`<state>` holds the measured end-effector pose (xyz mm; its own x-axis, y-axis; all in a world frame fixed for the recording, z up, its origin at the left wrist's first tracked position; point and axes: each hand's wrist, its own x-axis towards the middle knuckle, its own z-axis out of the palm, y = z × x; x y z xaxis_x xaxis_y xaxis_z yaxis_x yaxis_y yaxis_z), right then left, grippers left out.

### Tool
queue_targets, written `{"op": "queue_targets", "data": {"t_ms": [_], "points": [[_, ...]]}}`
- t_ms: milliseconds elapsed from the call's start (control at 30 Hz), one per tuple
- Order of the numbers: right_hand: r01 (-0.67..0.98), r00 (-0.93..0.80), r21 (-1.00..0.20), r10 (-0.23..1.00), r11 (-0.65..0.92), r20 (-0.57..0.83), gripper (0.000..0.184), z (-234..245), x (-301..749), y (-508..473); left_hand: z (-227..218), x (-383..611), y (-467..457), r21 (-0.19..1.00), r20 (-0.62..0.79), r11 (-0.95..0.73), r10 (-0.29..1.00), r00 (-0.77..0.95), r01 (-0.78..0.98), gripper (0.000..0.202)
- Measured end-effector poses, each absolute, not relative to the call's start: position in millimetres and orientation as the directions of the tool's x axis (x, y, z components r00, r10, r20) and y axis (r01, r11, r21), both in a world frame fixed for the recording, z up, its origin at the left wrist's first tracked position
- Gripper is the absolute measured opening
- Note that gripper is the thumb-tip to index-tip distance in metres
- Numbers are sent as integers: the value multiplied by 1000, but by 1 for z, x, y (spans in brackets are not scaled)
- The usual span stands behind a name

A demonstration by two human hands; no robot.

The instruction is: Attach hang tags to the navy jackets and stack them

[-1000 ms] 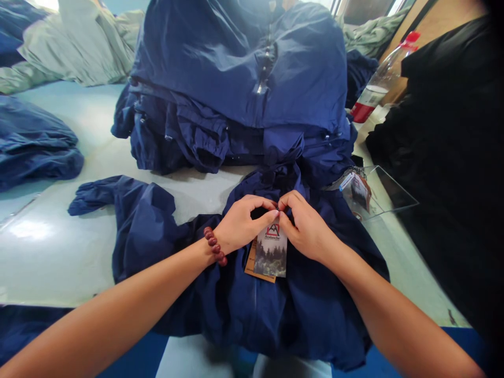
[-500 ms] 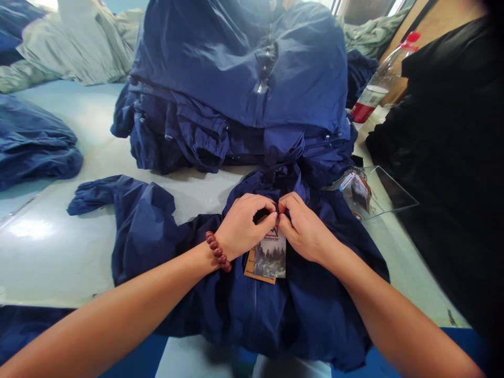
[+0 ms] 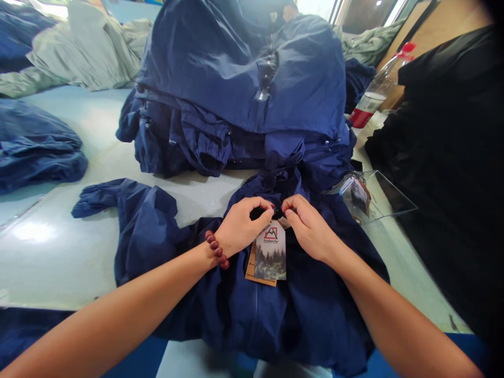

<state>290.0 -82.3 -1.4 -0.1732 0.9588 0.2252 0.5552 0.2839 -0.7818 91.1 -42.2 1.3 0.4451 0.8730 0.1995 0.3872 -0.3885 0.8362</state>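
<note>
Hang tag [image 3: 270, 251] now hangs clear below the hands, its mountain logo and forest photograph fully exposed; in the picture 0.5 s earlier, the left hand's fingers partly covered its top edge. A brown card [image 3: 251, 269] sits behind it, offset to the left. Both lie on the chest of a navy jacket [image 3: 252, 310], which is spread on the pale tabletop [image 3: 51, 262] with 1 sleeve [image 3: 98, 198] out to the left.

The left hand [image 3: 244, 226], wearing a red-brown bead bracelet [image 3: 216, 250], is curled, with thumb and index finger narrowly pinched on a small dark fitting [image 3: 276, 212] at the top of the tag. The right hand [image 3: 309, 228] has eased slightly away from the left and is also curled, its fingertips [image 3: 289, 206] just beside the fitting. Whether the right hand is gripping anything cannot be determined.

A tall stack of folded navy jackets [image 3: 244, 89] stands directly beyond the hands. To the right are a clear acrylic stand [image 3: 388, 197] holding tags [image 3: 357, 194], a plastic bottle with a red cap [image 3: 368, 100], and black fabric [image 3: 444, 157]. Pale green garments [image 3: 82, 58] lie at upper left, and a navy garment [image 3: 35, 152] lies at left.
</note>
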Motion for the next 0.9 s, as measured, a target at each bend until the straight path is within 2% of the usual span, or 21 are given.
{"op": "queue_targets", "data": {"t_ms": [100, 533, 900], "points": [[566, -128, -784, 966, 256, 223, 10, 0, 289, -82, 3, 91, -42, 843, 192, -378, 876, 442, 384, 15], [556, -175, -767, 947, 320, 269, 9, -1, 288, -80, -1, 91, -43, 794, 217, -447, 842, 494, 413, 13], [671, -215, -602, 890, 434, 402, 5, 0, 293, -78, 2, 89, -40, 819, 166, -400, 851, 498, 411, 8]]}}
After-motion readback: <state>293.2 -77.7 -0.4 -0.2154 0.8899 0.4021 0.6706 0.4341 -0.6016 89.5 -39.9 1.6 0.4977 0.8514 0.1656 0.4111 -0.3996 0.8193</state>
